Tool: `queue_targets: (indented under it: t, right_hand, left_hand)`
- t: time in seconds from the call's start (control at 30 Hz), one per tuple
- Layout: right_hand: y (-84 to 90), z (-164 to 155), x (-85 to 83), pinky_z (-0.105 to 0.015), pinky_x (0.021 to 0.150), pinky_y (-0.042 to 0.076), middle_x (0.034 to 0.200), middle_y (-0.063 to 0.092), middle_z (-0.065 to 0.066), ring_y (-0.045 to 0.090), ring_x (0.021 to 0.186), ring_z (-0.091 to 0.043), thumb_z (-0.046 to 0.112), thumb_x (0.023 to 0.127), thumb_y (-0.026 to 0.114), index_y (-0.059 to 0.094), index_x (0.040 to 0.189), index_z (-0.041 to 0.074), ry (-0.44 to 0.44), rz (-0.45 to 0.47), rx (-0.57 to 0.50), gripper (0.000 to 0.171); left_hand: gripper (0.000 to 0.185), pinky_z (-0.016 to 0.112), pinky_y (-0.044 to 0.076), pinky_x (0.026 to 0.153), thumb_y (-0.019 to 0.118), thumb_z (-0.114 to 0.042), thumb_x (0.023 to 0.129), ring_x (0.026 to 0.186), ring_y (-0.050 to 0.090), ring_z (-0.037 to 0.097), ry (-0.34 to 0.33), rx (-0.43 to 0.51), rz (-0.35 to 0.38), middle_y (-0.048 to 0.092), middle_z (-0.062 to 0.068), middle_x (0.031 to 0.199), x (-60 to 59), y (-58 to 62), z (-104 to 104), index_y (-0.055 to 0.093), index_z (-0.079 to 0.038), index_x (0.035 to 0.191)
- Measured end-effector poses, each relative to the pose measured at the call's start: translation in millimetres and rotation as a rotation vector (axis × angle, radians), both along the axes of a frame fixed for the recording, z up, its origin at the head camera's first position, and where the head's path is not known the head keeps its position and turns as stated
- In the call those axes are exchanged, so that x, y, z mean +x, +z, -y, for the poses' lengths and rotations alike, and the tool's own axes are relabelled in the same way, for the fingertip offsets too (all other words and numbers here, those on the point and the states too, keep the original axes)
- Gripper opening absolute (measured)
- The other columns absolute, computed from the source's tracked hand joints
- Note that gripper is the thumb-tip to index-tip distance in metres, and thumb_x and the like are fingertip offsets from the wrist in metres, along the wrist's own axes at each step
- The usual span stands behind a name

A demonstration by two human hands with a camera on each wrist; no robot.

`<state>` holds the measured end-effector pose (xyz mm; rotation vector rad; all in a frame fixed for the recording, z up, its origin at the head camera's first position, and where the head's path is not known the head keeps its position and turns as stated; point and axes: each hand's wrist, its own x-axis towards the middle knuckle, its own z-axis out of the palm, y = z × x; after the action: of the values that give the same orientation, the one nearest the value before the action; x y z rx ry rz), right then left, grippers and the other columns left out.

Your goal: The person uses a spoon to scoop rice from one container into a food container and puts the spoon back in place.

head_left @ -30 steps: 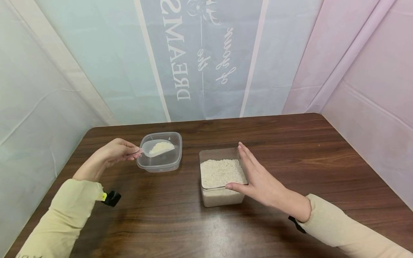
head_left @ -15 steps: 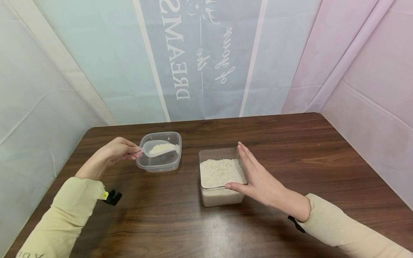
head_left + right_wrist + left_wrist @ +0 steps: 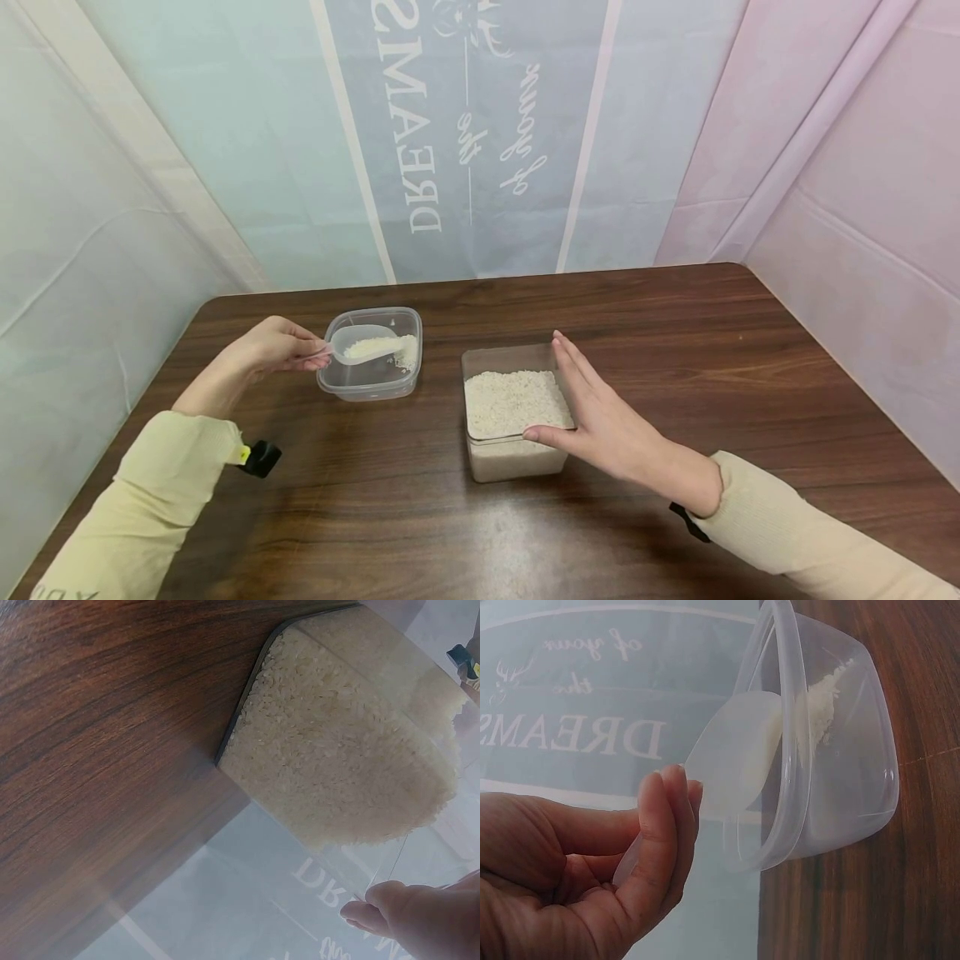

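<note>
My left hand [image 3: 281,348] pinches the handle of a translucent white plastic scoop [image 3: 739,750] between thumb and fingers. The scoop tilts over a clear plastic food container [image 3: 851,791], and white rice [image 3: 821,709] spills from its lip onto the container's floor. Some rice is still in the scoop's bowl. My right hand [image 3: 611,425] rests on the right side of a taller clear box [image 3: 517,462] filled with rice [image 3: 517,402]. Its fingers are straight along that side, and the thumb touches the near rim. In the right wrist view, fingertips [image 3: 386,896] show at the rim.
Both containers stand on a dark wood-grain table [image 3: 390,517], with a gap between them. A printed cloth backdrop [image 3: 480,167] hangs just behind the table's far edge, and pale cloth walls flank both sides.
Rice has slid from the scoop into the clear food container and forms a small heap at its right side. The scoop has tipped further. My right hand has not moved.
</note>
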<state>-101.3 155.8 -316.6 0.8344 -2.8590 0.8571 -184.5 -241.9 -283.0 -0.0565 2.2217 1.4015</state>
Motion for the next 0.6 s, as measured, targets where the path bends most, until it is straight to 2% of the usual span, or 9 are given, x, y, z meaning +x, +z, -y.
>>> queue_targets:
  t: [0.23, 0.6]
  right_hand:
    - [-0.1, -0.2, 0.2, -0.046, 0.104, 0.027, 0.152, 0.001, -0.006, 0.012, 0.137, -0.023, 0.054, 0.079, 0.062, 0.003, 0.145, 0.001, -0.002, 0.003, -0.002, 0.103]
    - [0.8, 0.0, 1.1, -0.046, 0.104, 0.027, 0.152, 0.001, -0.005, 0.013, 0.137, -0.024, 0.054, 0.079, 0.062, 0.002, 0.145, 0.002, -0.007, 0.017, -0.009, 0.103]
  left_hand:
    - [0.035, 0.021, 0.052, 0.069, 0.041, 0.006, 0.094, 0.068, 0.064, 0.006, 0.021, 0.007, 0.002, 0.065, 0.007, 0.080, -0.3, 2.2, -1.7, 0.034, 0.030, 0.118]
    - [0.032, 0.024, 0.053, 0.067, 0.042, 0.007, 0.093, 0.064, 0.064, 0.008, 0.008, -0.034, -0.010, 0.065, 0.010, 0.077, -1.3, 9.3, -3.5, 0.038, 0.032, 0.113]
